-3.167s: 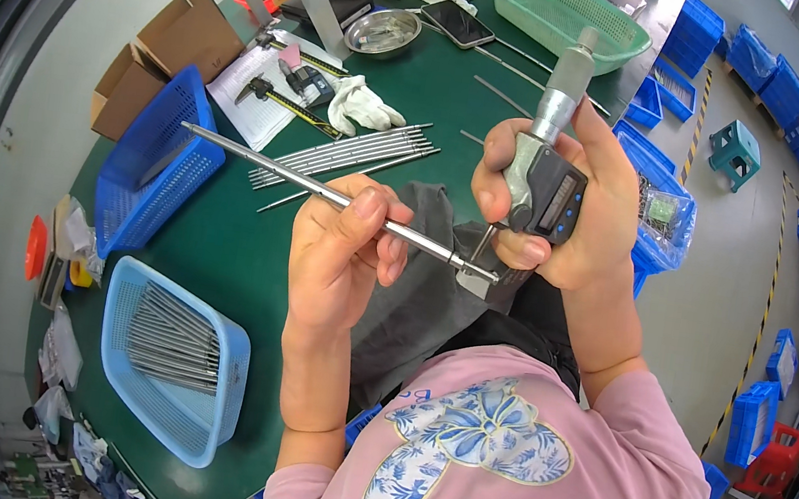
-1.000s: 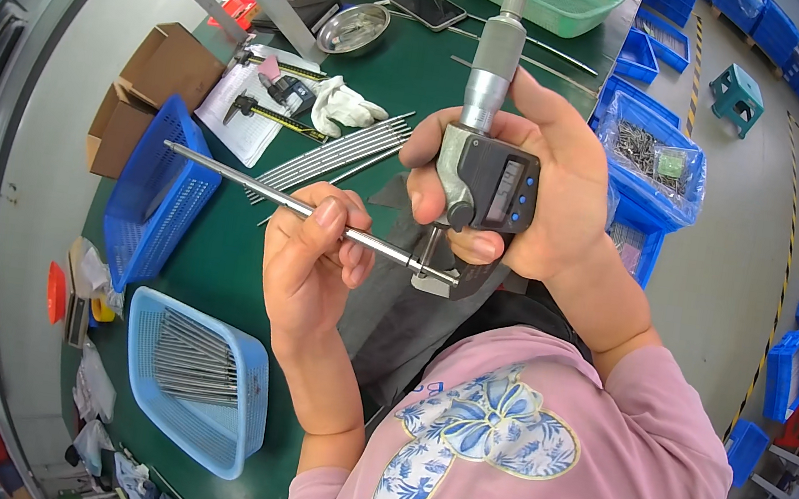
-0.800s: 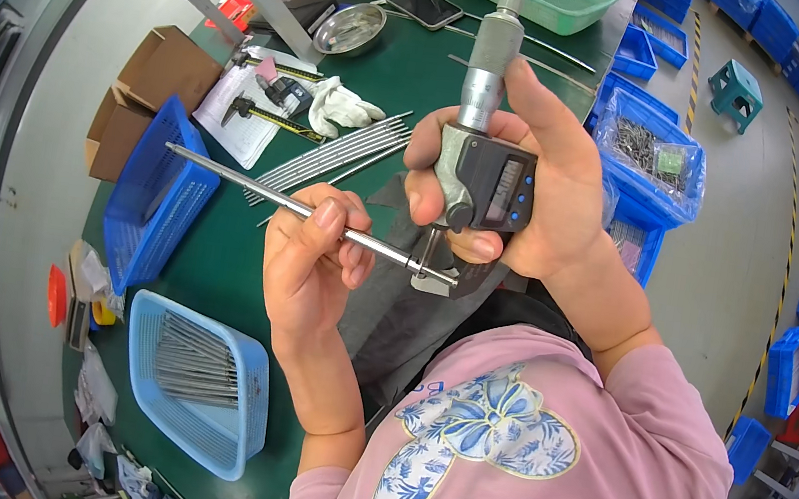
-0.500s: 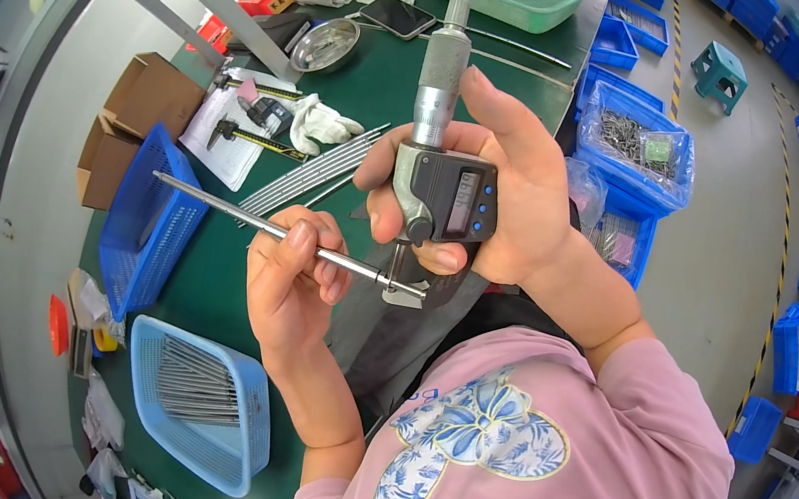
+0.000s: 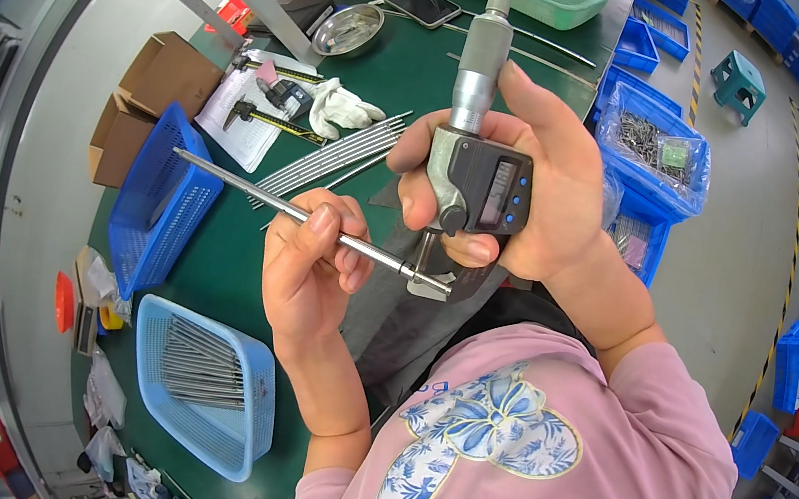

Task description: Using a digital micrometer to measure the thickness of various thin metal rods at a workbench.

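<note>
My left hand [image 5: 310, 253] pinches a slim steel rod [image 5: 265, 196] with a stepped, narrower end. That narrow end lies in the jaw of a digital micrometer [image 5: 474, 181], below its spindle; whether the spindle touches it I cannot tell. My right hand [image 5: 561, 175] is wrapped round the micrometer's frame, thumb raised beside the thimble, fingers curled round the near side. The small display and blue buttons face up. On the green table [image 5: 397, 73] behind my left hand lies a row of similar steel rods [image 5: 335, 165].
A light blue basket [image 5: 262, 408] holds many rods at lower left, with a darker blue basket [image 5: 133, 245] beyond it. Calipers [image 5: 280, 123], white gloves [image 5: 342, 109], a metal bowl [image 5: 347, 31] and a phone [image 5: 422, 5] lie farther back. Blue crates [image 5: 695, 193] of parts stand at right.
Both hands, with the micrometer and the rod, appear slightly farther right in view, and the background has shifted too. The rod's end stays in the micrometer's jaw.
</note>
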Available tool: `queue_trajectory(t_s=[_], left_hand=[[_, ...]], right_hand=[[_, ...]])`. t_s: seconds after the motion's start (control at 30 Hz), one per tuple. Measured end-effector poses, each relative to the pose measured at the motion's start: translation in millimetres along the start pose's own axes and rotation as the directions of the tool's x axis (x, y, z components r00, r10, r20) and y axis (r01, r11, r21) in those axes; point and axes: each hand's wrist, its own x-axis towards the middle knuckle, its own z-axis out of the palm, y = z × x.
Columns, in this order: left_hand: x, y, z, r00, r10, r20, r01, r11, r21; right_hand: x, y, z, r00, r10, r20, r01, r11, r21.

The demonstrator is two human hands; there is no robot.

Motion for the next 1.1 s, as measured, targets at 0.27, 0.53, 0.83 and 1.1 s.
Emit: queue_trajectory(t_s=[0.27, 0.53, 0.83, 1.1], left_hand=[[-3.9, 0.1, -1.2, 1.0, -0.004, -0.009, 0.004, 1.0, -0.012], [3.3, -5.2, 2.9, 1.0, -0.007, 0.0, 0.007, 1.0, -0.023], [24.4, 39.8, -65.6, 0.975, 0.11, -0.191, -0.095, 0.992, 0.086], [70.1, 142.1, -248.7, 0.501, 0.115, -0.858, -0.013, 0.992, 0.126]], right_hand=[[-0.3, 4.2, 0.9, 0.999, 0.0, -0.053, -0.001, 1.0, -0.016], [-1.2, -4.6, -3.6, 0.999, -0.014, -0.035, 0.012, 0.999, -0.051], [-11.1, -9.0, -29.8, 0.965, -0.118, -0.234, 0.109, 0.993, -0.051], [-75.7, -17.6, -72.6, 0.736, -0.302, -0.606, 0.172, 0.949, -0.263]])
